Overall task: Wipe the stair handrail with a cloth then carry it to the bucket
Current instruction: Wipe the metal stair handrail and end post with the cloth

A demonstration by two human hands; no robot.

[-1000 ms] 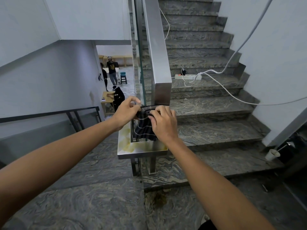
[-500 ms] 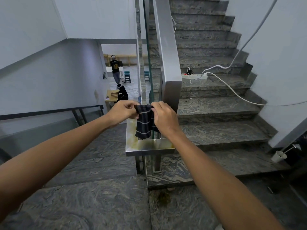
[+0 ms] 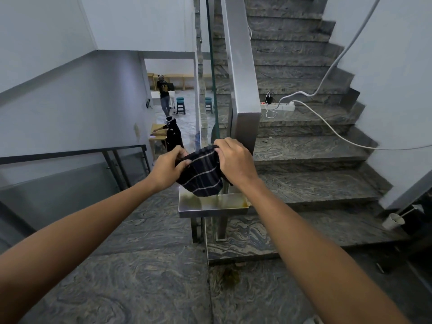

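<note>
A dark cloth (image 3: 201, 175) with thin pale stripes hangs spread between my two hands, in front of the lower end of the handrail. My left hand (image 3: 167, 168) pinches its left top corner and my right hand (image 3: 235, 161) grips its right top edge. The steel handrail (image 3: 240, 73) rises up and away along the stairs; its squared lower end sits just behind my right hand. Below the cloth lies the flat steel base plate (image 3: 210, 205) with yellowish stains. No bucket is in sight.
Stone stairs (image 3: 304, 155) climb to the right, with a white power strip (image 3: 280, 105) and cables on one step. A white cup (image 3: 394, 221) stands at the right wall. A black railing (image 3: 70, 153) guards the descending flight on the left. People stand in the room beyond.
The cloth has come off the rail end and been pulled wider between my hands; it was bunched against the rail a second ago. Both hands have moved slightly apart.
</note>
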